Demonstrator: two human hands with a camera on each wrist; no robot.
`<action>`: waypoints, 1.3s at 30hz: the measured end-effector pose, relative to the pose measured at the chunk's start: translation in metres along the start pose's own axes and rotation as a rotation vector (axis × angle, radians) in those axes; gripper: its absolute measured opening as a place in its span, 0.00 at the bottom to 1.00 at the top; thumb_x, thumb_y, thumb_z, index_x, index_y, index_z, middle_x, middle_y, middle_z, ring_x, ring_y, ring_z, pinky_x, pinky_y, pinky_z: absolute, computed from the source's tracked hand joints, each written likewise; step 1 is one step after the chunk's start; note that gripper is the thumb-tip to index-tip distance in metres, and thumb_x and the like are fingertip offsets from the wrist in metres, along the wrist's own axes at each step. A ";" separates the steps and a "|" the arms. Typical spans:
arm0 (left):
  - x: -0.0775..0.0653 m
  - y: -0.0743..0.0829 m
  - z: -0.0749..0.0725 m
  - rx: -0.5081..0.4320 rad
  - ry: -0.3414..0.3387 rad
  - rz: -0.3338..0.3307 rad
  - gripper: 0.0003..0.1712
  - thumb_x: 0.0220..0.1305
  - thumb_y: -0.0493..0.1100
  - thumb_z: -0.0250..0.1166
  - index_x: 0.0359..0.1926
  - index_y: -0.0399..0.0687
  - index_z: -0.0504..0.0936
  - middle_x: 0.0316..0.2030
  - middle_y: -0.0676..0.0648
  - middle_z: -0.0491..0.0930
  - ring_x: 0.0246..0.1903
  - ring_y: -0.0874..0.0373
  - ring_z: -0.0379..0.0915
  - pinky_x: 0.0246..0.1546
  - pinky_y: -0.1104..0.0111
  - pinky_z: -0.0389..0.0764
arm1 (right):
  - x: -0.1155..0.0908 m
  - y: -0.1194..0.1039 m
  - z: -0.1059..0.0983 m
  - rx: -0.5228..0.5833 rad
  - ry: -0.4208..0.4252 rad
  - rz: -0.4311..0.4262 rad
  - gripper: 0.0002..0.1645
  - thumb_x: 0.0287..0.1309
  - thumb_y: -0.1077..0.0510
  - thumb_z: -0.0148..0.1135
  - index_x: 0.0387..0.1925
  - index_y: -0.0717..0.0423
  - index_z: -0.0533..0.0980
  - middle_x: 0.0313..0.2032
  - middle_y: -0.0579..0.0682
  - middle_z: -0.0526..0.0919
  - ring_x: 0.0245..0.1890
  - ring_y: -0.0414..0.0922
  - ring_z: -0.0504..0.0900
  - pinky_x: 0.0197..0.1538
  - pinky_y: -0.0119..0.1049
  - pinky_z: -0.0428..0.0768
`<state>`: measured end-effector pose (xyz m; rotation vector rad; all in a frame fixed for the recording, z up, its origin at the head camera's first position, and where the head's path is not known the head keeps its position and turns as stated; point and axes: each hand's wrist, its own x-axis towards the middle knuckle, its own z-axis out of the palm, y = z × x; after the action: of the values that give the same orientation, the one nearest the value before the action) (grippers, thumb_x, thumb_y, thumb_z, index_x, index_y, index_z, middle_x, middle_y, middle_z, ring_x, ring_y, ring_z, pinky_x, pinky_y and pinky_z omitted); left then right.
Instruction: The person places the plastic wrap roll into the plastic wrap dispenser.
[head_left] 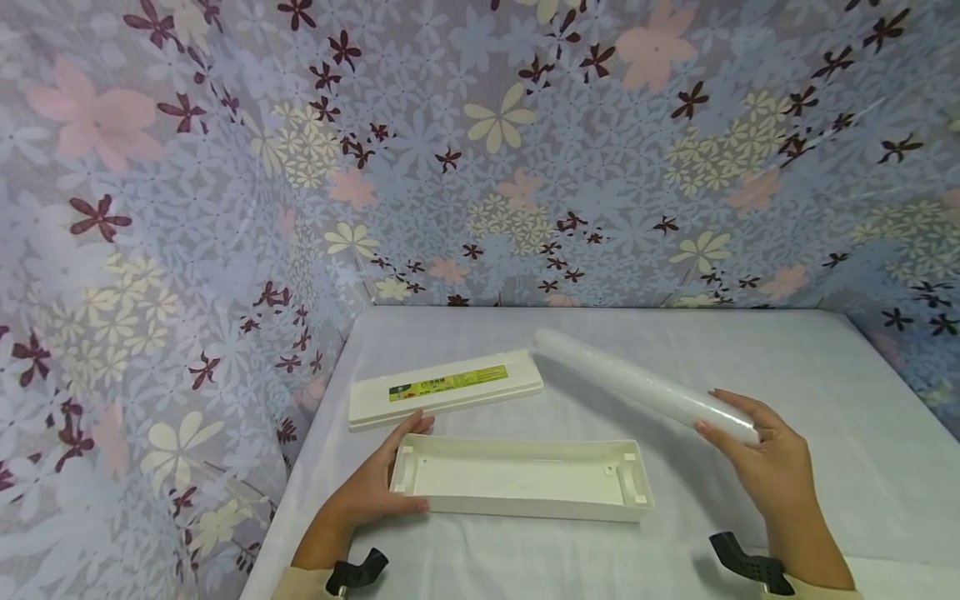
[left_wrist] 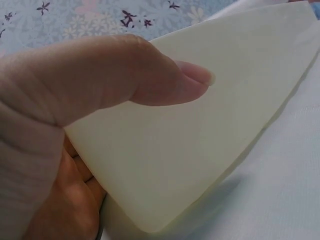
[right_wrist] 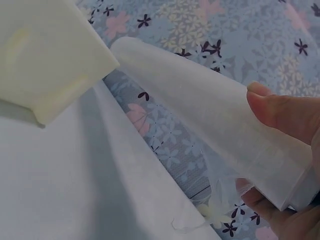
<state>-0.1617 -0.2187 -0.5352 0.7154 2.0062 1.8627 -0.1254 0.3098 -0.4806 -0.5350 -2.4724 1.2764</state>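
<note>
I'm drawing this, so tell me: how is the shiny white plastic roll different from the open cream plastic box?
The roll is a round cylinder; the box is rectangular and open-topped. In the head view, the roll slants, while the box lies almost straight across. The right hand holds the roll; the left hand grips the box. Both are long and pale.

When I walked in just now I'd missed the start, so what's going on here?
A person is handling a roll of plastic film and an open, off-white box. The left hand grips the box's left end, while the right hand holds the roll by one end, slanted above the white cloth. The box's lid lies just beyond it, its yellow-green label facing up. At this moment the roll is outside the box.
</note>
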 end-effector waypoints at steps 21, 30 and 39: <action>0.000 -0.003 0.000 -0.011 -0.009 0.001 0.76 0.46 0.28 0.85 0.86 0.53 0.45 0.82 0.42 0.49 0.78 0.40 0.45 0.63 0.60 0.75 | -0.003 -0.012 -0.002 0.076 0.023 -0.064 0.37 0.57 0.51 0.82 0.68 0.48 0.80 0.67 0.59 0.76 0.53 0.53 0.74 0.35 0.22 0.74; 0.000 -0.001 0.000 -0.008 -0.002 0.001 0.76 0.45 0.28 0.85 0.86 0.52 0.45 0.82 0.43 0.50 0.77 0.38 0.48 0.63 0.60 0.75 | -0.003 -0.015 -0.002 0.111 -0.002 -0.075 0.36 0.57 0.51 0.82 0.67 0.45 0.82 0.66 0.56 0.77 0.53 0.50 0.74 0.36 0.24 0.75; 0.000 0.002 0.001 -0.005 -0.004 -0.004 0.76 0.46 0.29 0.85 0.86 0.53 0.45 0.82 0.44 0.50 0.78 0.38 0.47 0.63 0.61 0.74 | -0.008 -0.021 -0.005 0.092 -0.001 -0.101 0.35 0.57 0.51 0.82 0.66 0.46 0.82 0.65 0.54 0.79 0.53 0.48 0.75 0.37 0.24 0.75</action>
<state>-0.1607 -0.2181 -0.5337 0.7123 1.9983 1.8625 -0.1203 0.2985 -0.4609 -0.3821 -2.3949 1.3430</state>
